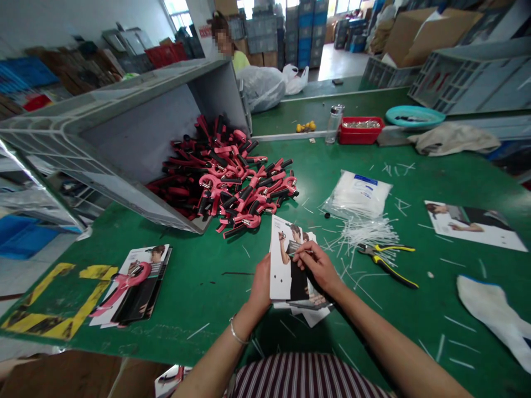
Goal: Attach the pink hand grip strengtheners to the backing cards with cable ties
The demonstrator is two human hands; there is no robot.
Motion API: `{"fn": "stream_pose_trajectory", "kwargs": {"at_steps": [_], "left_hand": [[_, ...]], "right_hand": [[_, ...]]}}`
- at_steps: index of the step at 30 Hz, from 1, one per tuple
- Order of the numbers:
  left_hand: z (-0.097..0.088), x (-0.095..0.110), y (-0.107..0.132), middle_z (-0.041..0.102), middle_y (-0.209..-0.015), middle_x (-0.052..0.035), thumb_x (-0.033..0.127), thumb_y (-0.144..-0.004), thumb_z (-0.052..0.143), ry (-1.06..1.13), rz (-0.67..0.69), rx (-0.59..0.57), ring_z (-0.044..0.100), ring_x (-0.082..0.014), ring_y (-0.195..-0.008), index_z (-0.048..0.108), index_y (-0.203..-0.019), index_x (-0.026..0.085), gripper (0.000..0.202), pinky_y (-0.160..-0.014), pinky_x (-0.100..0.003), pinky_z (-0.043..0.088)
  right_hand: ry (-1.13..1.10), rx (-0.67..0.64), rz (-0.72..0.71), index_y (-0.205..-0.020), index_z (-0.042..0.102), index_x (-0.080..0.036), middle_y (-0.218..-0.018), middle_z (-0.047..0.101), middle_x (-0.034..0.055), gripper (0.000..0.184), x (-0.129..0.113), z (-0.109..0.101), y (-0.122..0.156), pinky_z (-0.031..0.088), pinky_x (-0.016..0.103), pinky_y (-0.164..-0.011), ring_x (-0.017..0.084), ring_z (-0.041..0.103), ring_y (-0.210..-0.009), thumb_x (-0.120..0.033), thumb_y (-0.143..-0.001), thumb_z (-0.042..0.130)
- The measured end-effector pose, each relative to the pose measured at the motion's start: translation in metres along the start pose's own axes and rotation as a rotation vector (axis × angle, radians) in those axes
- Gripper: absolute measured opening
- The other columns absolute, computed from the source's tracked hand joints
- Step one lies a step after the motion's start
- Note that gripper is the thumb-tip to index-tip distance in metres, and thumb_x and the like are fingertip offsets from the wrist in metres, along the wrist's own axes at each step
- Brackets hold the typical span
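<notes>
I see the cards by the middle of the desk's near edge, left hand gripping their left side. The right hand's fingers curl over them; whether they pinch anything, I can't tell. I'd expect light, stiffish, slippery cards, best held by the edges.

Light's decent on my feed, mostly daylight: the back window is blown out and the far floor glares white. I get a soft sheen on the green tabletop, while the grey crate goes shadowy deep inside. The wide lens stretches the edges, small print on the held cards is mush, and mosaic blocks cover a co-worker's head.
</notes>
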State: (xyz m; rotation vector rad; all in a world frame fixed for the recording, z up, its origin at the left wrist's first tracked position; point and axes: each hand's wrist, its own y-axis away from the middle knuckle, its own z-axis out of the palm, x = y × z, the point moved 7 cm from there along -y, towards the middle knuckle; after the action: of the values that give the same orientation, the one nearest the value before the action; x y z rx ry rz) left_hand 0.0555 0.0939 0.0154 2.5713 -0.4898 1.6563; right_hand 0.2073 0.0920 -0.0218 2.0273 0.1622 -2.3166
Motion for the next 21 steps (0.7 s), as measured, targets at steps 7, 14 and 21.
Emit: {"fn": "stream_pose_trajectory", "kwargs": {"at_steps": [7,14,21], "left_hand": [[-0.002,0.001,-0.001,0.065,-0.084,-0.0051,0.013,-0.083,0.056,-0.055,0.03,0.019,0.06,-0.0184,-0.078,0.069,-0.092,0.016,0.016,-0.073,-0.027,0.046],[-0.008,-0.019,0.0,0.07,-0.105,-0.0078,0.027,-0.081,0.064,0.067,-0.159,0.088,0.064,-0.0206,-0.09,0.058,-0.119,0.018,0.04,-0.081,-0.029,0.048],[-0.011,-0.023,0.001,0.068,-0.118,-0.0089,0.048,-0.086,0.059,0.409,-0.359,-0.049,0.062,-0.0245,-0.105,0.058,-0.124,0.017,0.049,-0.087,-0.031,0.048]], "right_hand": [[0.365,-0.116,-0.167,-0.102,0.063,-0.022,-0.089,0.06,0.0019,0.018,-0.019,0.005,0.0,0.047,0.031,-0.075,0.015,0.059,-0.078,-0.02,-0.094,0.046],[0.745,-0.116,-0.281,-0.103,0.058,-0.022,-0.097,0.059,0.0048,0.009,-0.046,0.019,-0.001,0.049,0.035,-0.082,0.019,0.058,-0.088,-0.024,-0.095,0.055],[1.02,-0.09,-0.371,-0.089,0.06,-0.02,-0.092,0.062,0.008,0.012,-0.048,0.026,0.0,0.049,0.041,-0.085,0.024,0.057,-0.092,-0.025,-0.097,0.052]]}}
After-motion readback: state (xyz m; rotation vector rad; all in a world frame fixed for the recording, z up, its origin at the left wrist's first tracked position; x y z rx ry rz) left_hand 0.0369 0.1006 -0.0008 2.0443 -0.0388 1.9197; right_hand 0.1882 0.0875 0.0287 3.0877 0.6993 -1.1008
